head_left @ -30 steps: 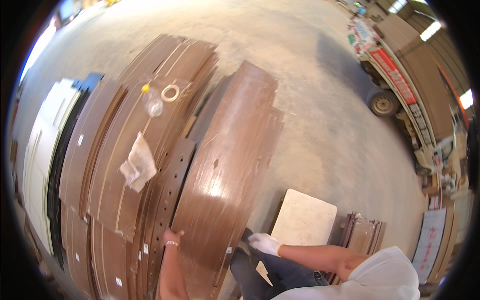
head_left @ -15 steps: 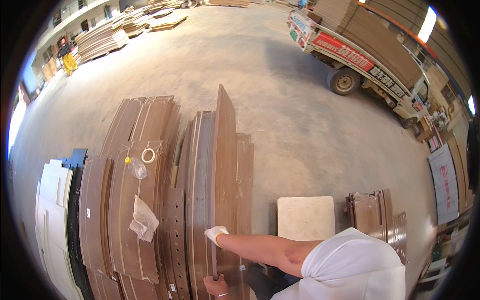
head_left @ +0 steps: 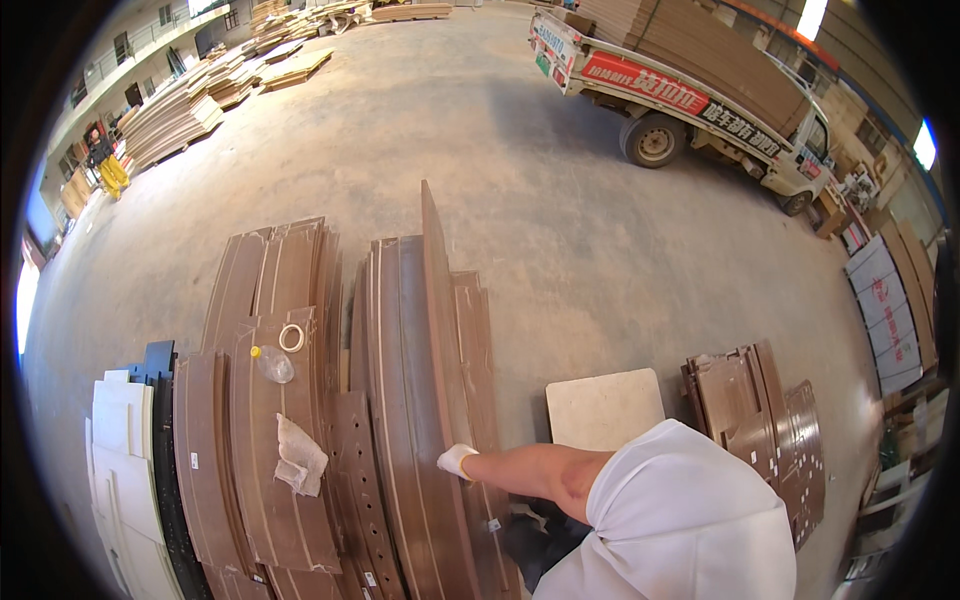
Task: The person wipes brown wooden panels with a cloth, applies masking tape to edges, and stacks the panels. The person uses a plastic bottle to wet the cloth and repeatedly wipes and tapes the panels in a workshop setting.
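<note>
A long brown panel (head_left: 441, 310) stands on its edge on top of a stack of brown boards (head_left: 400, 330). My right hand (head_left: 457, 461), in a white glove, is closed over the panel's near part at its edge; the fingertips are partly hidden. My left hand is out of sight. Left of the panel, on another pile of brown boards (head_left: 262, 500), lie a clear plastic bottle (head_left: 273, 364) with a yellow cap, a roll of tape (head_left: 292, 338) and a crumpled whitish cloth (head_left: 300, 457).
White panels (head_left: 125, 440) and a black board (head_left: 160, 400) stand at the far left. A pale square slab (head_left: 605, 408) and a smaller brown board stack (head_left: 735, 400) lie to the right. A loaded truck (head_left: 690, 110) is parked far right. Someone in yellow trousers (head_left: 113, 177) stands far left.
My left hand, bare and on the panel's near end before, has gone from view. The panel now shows more edge-on, with my right hand still at it. The whole view has shifted.
</note>
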{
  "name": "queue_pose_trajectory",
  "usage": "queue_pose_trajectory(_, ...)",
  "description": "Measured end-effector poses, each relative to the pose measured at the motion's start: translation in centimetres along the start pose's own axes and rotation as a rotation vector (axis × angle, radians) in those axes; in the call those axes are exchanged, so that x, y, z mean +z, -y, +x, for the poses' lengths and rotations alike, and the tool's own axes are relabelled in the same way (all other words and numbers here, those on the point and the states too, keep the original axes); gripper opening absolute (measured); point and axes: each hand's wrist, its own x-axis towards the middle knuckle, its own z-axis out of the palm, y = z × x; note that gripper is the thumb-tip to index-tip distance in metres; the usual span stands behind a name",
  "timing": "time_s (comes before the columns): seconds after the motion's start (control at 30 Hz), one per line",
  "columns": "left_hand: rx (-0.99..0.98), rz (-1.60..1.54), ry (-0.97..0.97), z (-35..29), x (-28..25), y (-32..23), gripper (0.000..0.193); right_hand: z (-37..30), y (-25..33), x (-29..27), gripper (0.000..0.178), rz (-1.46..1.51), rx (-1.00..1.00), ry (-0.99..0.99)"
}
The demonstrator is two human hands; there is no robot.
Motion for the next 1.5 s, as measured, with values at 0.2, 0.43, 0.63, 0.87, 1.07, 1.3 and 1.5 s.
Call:
queue_pose_trajectory(0.2, -0.081, -0.102, 0.058, -2.8, 1.1, 1.0, 0.034, -2.7, -0.3, -1.5, 0.045, 0.106, 0.039, -0.040)
queue_pose_trajectory(0.43, -0.122, -0.192, 0.051, -4.7, 0.9, 1.4, 0.034, -2.2, -0.5, -2.7, 0.047, -0.180, -0.051, -0.117)
queue_pose_trajectory(0.63, -0.183, -0.255, -0.002, -3.7, 0.6, -0.3, 0.035, 5.1, -0.2, -5.9, 0.042, -0.135, -0.124, -0.376)
queue_pose_trajectory(0.87, -0.245, -0.352, -0.158, -3.0, 0.1, -3.0, 0.036, 4.6, -0.3, -13.0, 0.040, -0.193, -0.185, -0.210)
queue_pose_trajectory(1.07, -0.271, -0.507, -0.380, -3.1, -3.3, -6.9, 0.036, -7.7, -2.8, -18.0, 0.041, 0.061, -0.294, -0.267)
queue_pose_trajectory(1.3, -0.234, -0.714, -0.692, -5.8, -10.6, -10.9, 0.037, -20.6, -11.0, -22.4, 0.046, 0.433, -0.267, -0.158)
queue_pose_trajectory(1.5, -0.145, -0.867, -0.915, -10.4, -16.1, -13.1, 0.038, -27.0, -16.3, -26.9, 0.017, 0.884, -0.247, -0.010)
